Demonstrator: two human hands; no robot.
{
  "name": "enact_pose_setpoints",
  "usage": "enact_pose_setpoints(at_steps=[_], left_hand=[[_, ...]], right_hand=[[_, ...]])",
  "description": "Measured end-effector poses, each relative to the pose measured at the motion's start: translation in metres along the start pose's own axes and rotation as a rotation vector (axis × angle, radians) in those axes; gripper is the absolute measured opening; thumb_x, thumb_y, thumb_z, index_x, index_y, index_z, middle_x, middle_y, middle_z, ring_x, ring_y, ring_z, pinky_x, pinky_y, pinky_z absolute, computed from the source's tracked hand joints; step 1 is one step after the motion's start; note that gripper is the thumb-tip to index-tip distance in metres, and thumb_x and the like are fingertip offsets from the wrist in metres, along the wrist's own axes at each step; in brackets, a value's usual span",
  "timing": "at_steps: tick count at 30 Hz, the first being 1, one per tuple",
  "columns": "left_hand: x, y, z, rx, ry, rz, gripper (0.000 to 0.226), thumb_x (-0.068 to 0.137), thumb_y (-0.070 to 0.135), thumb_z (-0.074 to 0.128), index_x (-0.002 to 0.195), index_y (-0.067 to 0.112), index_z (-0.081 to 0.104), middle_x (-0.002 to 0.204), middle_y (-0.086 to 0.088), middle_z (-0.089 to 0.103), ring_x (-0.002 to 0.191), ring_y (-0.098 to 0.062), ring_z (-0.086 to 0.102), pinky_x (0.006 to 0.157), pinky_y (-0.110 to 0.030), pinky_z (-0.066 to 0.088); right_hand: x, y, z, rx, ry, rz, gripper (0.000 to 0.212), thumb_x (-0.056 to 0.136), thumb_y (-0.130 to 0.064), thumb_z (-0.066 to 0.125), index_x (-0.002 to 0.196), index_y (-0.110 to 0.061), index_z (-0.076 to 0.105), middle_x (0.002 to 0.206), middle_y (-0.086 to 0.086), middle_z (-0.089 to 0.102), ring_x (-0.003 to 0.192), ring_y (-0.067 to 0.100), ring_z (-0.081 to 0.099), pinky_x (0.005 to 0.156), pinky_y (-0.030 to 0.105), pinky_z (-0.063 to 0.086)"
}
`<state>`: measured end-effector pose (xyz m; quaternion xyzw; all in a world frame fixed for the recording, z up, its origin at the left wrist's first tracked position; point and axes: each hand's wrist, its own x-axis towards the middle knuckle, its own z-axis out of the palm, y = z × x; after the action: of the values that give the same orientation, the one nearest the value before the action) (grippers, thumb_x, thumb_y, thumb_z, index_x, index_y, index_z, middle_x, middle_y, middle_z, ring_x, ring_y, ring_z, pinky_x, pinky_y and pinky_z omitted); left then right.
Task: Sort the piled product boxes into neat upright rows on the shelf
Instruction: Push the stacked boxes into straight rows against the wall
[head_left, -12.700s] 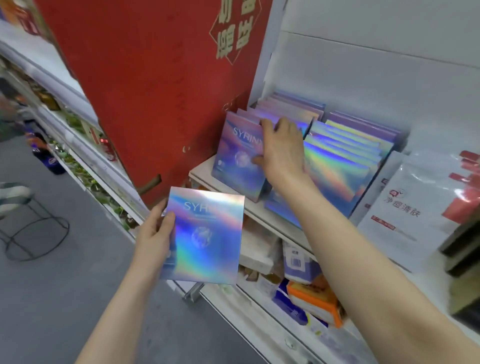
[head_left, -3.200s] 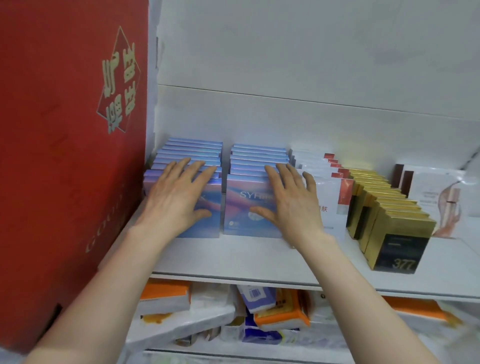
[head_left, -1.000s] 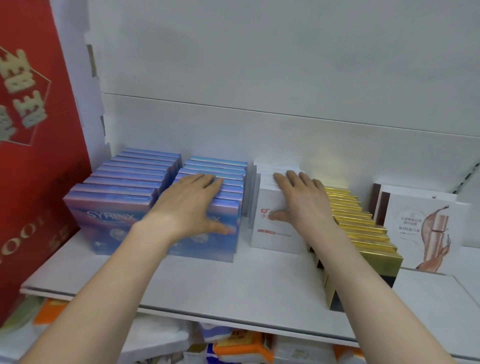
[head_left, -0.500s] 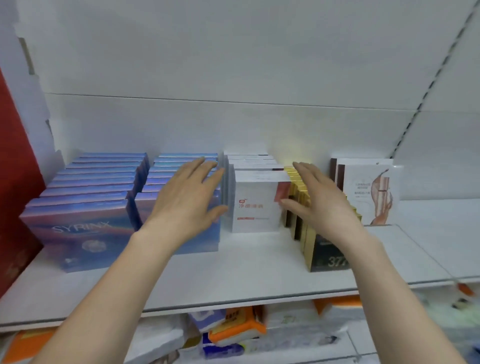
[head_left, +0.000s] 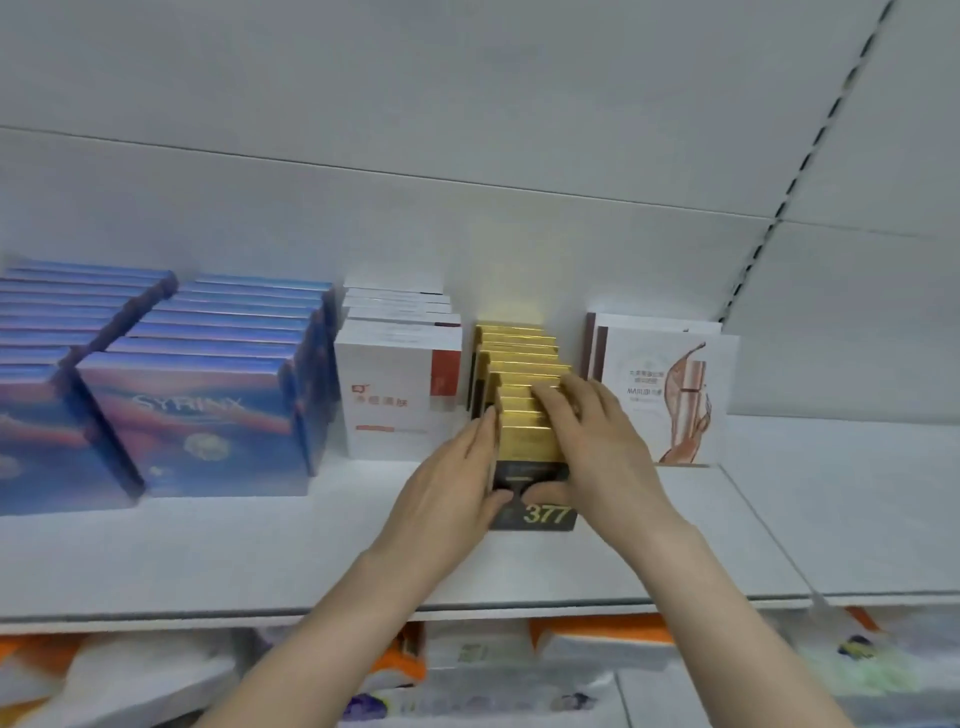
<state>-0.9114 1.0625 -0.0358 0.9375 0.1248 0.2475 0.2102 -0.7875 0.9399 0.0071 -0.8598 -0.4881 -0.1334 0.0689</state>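
A row of gold-topped black boxes (head_left: 519, 358) stands upright on the white shelf (head_left: 208, 551), the front one marked 377. My left hand (head_left: 457, 483) presses flat against the left side of the front gold boxes. My right hand (head_left: 592, 441) lies over their tops and right side, thumb on the front face. Both hands clamp the front of this row between them. Left of it stands a row of white boxes with red patches (head_left: 400, 395). Two rows of blue iridescent SYRINX boxes (head_left: 208, 405) fill the left part.
Two white boxes with a figure drawing (head_left: 670, 384) lean against the back wall on the right. The shelf's right end is bare. Below the shelf edge lie orange and white packets (head_left: 597, 644). A slotted upright (head_left: 800, 161) runs up the back panel.
Both hands have left the blue and white rows and moved right onto the gold boxes, closing on the front of that row. The view has shifted right as well.
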Motion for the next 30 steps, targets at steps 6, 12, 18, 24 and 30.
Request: enact_pose_setpoints(at_steps=[6, 12, 18, 24, 30], left_hand=[[0.007, 0.007, 0.020, -0.231, 0.050, -0.153, 0.097, 0.084, 0.025, 0.072, 0.151, 0.040, 0.004, 0.148, 0.014, 0.039, 0.128, 0.001, 0.042, 0.101, -0.011, 0.035], [0.015, 0.013, 0.027, -0.384, 0.060, -0.215, 0.110, 0.066, 0.037, 0.085, 0.149, 0.041, 0.013, 0.146, 0.023, 0.035, 0.127, 0.008, 0.039, 0.099, -0.010, 0.036], [0.025, 0.005, 0.033, -0.578, -0.030, -0.364, 0.101, 0.062, 0.036, 0.088, 0.144, 0.038, 0.029, 0.124, 0.025, 0.057, 0.115, 0.005, 0.054, 0.092, -0.013, 0.047], [0.027, 0.001, 0.036, -0.644, -0.070, -0.402, 0.092, 0.068, 0.030, 0.086, 0.144, 0.034, 0.032, 0.116, 0.022, 0.063, 0.106, 0.005, 0.059, 0.080, -0.007, 0.048], [0.028, 0.000, 0.034, -0.658, -0.091, -0.373, 0.098, 0.067, 0.028, 0.087, 0.144, 0.037, 0.027, 0.118, 0.024, 0.062, 0.110, 0.005, 0.058, 0.083, -0.008, 0.048]], right_hand=[[0.006, 0.012, 0.018, 0.041, 0.083, -0.169, 0.100, 0.054, -0.047, 0.090, 0.137, -0.014, 0.045, 0.142, 0.018, 0.047, 0.132, 0.039, 0.044, 0.103, 0.049, 0.046], [0.038, 0.040, -0.026, 0.603, -0.009, -0.023, 0.063, 0.097, -0.054, 0.045, 0.151, -0.024, 0.033, 0.153, -0.002, 0.039, 0.138, 0.015, 0.038, 0.109, 0.031, 0.032], [0.088, 0.034, -0.006, 0.726, -0.279, 0.216, 0.061, 0.100, -0.052, 0.039, 0.152, -0.023, 0.023, 0.151, 0.007, 0.043, 0.130, 0.027, 0.049, 0.109, 0.045, 0.040], [0.090, 0.041, -0.001, 0.840, -0.239, 0.219, 0.038, 0.104, -0.034, 0.041, 0.141, -0.027, 0.038, 0.129, 0.001, 0.061, 0.106, 0.019, 0.062, 0.097, 0.043, 0.050], [0.105, 0.034, -0.008, 0.433, -0.101, -0.112, 0.045, 0.105, -0.030, 0.036, 0.150, -0.036, 0.033, 0.163, 0.001, 0.018, 0.150, 0.027, 0.016, 0.120, 0.046, 0.021]])
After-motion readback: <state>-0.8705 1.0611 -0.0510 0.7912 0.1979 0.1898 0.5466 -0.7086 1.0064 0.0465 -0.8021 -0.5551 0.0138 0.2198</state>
